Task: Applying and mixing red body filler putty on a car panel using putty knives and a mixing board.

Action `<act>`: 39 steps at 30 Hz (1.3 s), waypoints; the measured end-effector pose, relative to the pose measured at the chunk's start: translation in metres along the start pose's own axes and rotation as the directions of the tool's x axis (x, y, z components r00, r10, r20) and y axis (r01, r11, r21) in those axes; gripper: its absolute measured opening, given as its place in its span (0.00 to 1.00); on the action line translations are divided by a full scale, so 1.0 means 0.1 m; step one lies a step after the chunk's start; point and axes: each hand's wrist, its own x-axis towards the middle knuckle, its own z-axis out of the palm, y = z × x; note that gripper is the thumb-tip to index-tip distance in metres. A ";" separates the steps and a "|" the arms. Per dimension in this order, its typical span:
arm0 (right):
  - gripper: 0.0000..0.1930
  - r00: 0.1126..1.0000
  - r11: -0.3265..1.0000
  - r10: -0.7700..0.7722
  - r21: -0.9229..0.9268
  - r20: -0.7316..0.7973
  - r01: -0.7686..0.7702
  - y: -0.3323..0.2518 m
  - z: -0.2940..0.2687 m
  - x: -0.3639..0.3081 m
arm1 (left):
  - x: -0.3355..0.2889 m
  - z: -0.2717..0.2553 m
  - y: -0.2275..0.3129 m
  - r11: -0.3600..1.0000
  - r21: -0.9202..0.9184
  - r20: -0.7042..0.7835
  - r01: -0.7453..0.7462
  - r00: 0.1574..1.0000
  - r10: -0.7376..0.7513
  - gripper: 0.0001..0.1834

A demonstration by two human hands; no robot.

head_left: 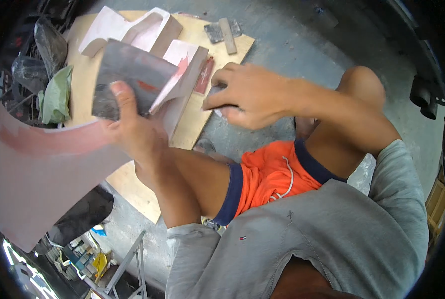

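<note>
Putty coats curved panel partway, rest looks bare. Dark plate, pinched in left hand by pale moulding, has a dab left. Right hand curls round something greyish, mostly hidden.

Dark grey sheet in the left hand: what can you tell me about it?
The dark grey sheet looks thin, flat, stiff and roughly four-sided, perhaps metal or plastic. Blackish mottling covers its lower left; a red smear lies right of centre. It is held slightly askew in the left hand's grip, thumb on its face. Its underside is hidden.
</note>
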 end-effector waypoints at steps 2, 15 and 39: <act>0.21 0.983 0.972 -0.063 0.213 -0.171 0.099 -0.01 0.01 0.04 | 0.11 -0.36 0.08 0.997 -0.081 0.046 0.001 0.999 0.002 0.15; 0.24 0.965 0.540 0.013 0.814 -0.261 0.213 -0.49 0.23 0.25 | -0.61 -1.13 -0.27 0.730 -0.323 0.083 0.603 0.786 -0.612 0.19; 0.34 0.978 0.974 -0.205 -0.086 0.049 0.208 -1.00 0.91 0.67 | -1.23 -2.43 -0.05 0.841 -0.284 -0.300 0.461 0.790 -0.535 0.19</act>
